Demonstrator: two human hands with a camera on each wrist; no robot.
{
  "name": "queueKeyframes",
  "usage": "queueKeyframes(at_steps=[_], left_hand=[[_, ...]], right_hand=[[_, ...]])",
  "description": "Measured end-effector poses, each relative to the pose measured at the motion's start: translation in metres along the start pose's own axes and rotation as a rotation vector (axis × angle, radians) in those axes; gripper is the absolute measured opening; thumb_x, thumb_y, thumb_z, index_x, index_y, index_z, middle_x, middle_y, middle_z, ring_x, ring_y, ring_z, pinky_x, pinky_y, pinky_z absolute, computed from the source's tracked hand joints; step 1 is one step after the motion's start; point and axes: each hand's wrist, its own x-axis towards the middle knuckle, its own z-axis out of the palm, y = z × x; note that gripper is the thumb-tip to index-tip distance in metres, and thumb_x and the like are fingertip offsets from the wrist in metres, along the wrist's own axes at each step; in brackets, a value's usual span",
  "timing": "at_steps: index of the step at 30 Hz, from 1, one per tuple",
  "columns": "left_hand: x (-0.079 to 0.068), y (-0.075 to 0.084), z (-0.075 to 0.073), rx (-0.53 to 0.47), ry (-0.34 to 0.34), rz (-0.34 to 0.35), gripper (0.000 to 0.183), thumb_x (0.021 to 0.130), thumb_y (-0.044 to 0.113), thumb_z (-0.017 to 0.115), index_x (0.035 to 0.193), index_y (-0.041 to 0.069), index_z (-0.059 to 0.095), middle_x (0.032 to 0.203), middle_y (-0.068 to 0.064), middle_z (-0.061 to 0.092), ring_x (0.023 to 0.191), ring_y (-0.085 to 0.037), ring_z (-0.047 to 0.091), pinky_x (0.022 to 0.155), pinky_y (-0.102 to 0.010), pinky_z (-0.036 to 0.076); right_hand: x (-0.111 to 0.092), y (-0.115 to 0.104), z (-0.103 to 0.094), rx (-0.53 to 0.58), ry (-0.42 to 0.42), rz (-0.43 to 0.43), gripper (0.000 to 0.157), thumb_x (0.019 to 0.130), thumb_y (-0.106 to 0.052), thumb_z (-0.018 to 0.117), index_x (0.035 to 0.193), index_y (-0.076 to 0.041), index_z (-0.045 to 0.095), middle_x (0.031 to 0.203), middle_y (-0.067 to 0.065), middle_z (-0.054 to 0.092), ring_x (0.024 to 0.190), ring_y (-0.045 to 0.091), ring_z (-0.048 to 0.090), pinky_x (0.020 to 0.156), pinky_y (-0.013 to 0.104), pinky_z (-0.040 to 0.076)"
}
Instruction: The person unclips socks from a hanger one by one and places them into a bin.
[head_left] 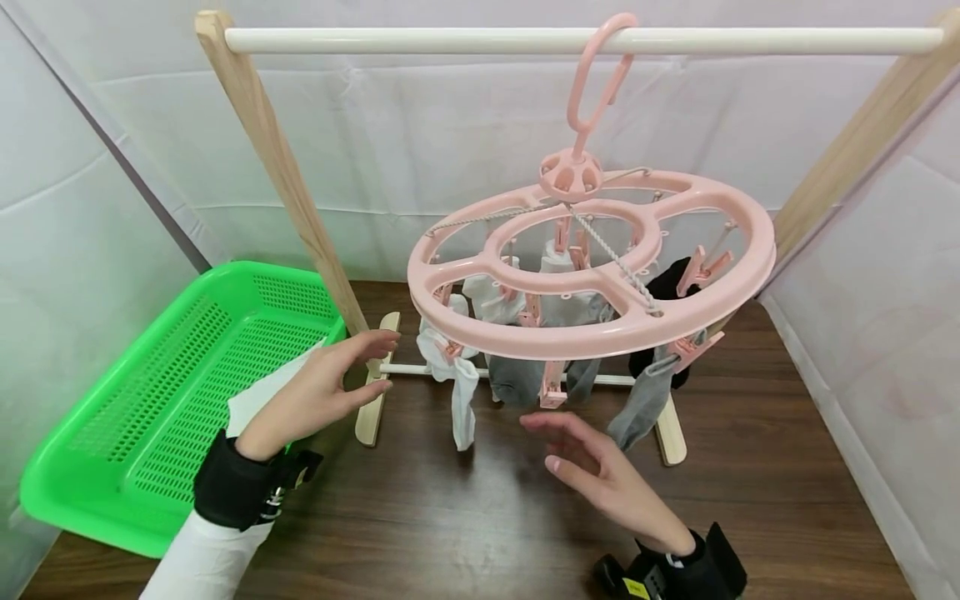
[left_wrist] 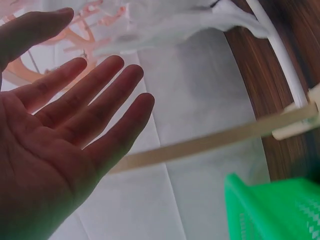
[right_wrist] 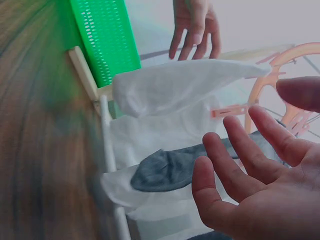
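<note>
Two bare hands, each strapped at the wrist with black fabric bands, are recorded working at a round pink hanger (head_left: 525, 343) of smooth, glossy plastic. Head view: the hanger's looped hook (head_left: 576, 92) sits over a white cylindrical rail (head_left: 412, 40) carried by pale, visibly grained wooden posts (head_left: 288, 171); twisted cords run from a slotted pink ball (head_left: 570, 175) to the outer ring. Pink clips hang below the ring, and soft knit socks hang from it: a crumpled white sock (head_left: 463, 408) at the left, a limp grey sock (head_left: 647, 404) at the right, black fabric (head_left: 667, 285) behind. The left hand (head_left: 330, 387), fingers extended and thumb apart, is between the green basket (head_left: 97, 517) and the white sock. The right hand (head_left: 600, 471), fingers gently bent and thumb separate, is just below a front clip (head_left: 553, 387), gripping nothing. The basket is moulded plastic with perforated walls; the dark bench (head_left: 450, 517) shows wood grain and a dull sheen. Left wrist view: the palm faces the camera, four fingers spread, with blurred pink plastic and white fabric beyond. Right wrist view: the fingers are parted and slightly curved near a smooth, tapering white sock and a mottled grey one with a rounded toe.
</note>
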Motion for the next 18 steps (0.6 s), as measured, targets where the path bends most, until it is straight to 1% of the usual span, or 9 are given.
queueKeyframes(at_steps=[3,6,7,9,14,16,18], left_hand=[[0.004,0.0,0.006,-0.041,0.0,0.012,0.047,0.089,0.004,0.07,0.132,0.002,0.052,0.128,-0.012,0.059,0.114,-0.025,0.058,0.091,-0.04,0.047],[0.006,-0.001,0.01,-0.067,0.008,0.022,0.046,0.088,0.005,0.072,0.13,0.003,0.054,0.125,-0.01,0.06,0.114,-0.024,0.058,0.091,-0.038,0.047],[0.006,-0.002,0.011,-0.082,0.011,0.022,0.045,0.087,0.005,0.072,0.129,0.003,0.055,0.124,-0.009,0.06,0.114,-0.023,0.058,0.094,-0.038,0.046],[0.008,-0.004,0.014,-0.139,0.009,0.012,0.047,0.086,0.004,0.073,0.129,0.003,0.054,0.124,-0.009,0.061,0.114,-0.023,0.058,0.094,-0.036,0.046],[0.012,-0.009,0.022,-0.329,-0.012,-0.045,0.054,0.085,0.003,0.074,0.134,0.004,0.05,0.127,-0.009,0.059,0.118,-0.022,0.057,0.096,-0.032,0.044],[0.013,-0.012,0.026,-0.379,-0.016,-0.056,0.056,0.085,0.002,0.074,0.135,0.005,0.049,0.127,-0.009,0.059,0.118,-0.022,0.056,0.097,-0.033,0.044],[0.014,-0.015,0.031,-0.408,-0.022,-0.051,0.057,0.084,0.001,0.074,0.135,0.005,0.048,0.127,-0.009,0.059,0.118,-0.023,0.056,0.098,-0.036,0.043]], right_hand=[[0.006,-0.004,-0.001,-0.021,0.005,-0.032,0.042,0.097,0.003,0.052,0.138,-0.003,0.046,0.137,0.017,0.049,0.128,0.026,0.045,0.101,0.038,0.04],[0.012,-0.009,-0.001,-0.05,0.014,-0.063,0.044,0.096,0.005,0.053,0.139,-0.005,0.046,0.137,0.015,0.049,0.127,0.025,0.046,0.101,0.037,0.04],[0.014,-0.011,-0.001,-0.048,0.015,-0.069,0.044,0.096,0.005,0.052,0.139,-0.004,0.046,0.137,0.015,0.049,0.127,0.025,0.046,0.101,0.037,0.04],[0.018,-0.016,-0.001,-0.043,0.02,-0.065,0.044,0.096,0.004,0.053,0.139,-0.006,0.046,0.138,0.012,0.049,0.128,0.024,0.045,0.102,0.036,0.039],[0.03,-0.026,0.001,-0.056,0.036,-0.046,0.043,0.097,0.0,0.054,0.139,-0.009,0.047,0.139,0.007,0.048,0.13,0.022,0.042,0.103,0.038,0.037],[0.036,-0.029,0.003,-0.069,0.036,-0.057,0.043,0.098,-0.001,0.053,0.14,-0.01,0.047,0.139,0.006,0.048,0.129,0.023,0.043,0.102,0.039,0.038],[0.04,-0.033,0.005,-0.066,0.034,-0.074,0.043,0.099,-0.001,0.051,0.141,-0.009,0.046,0.139,0.008,0.048,0.129,0.025,0.042,0.1,0.038,0.039]])
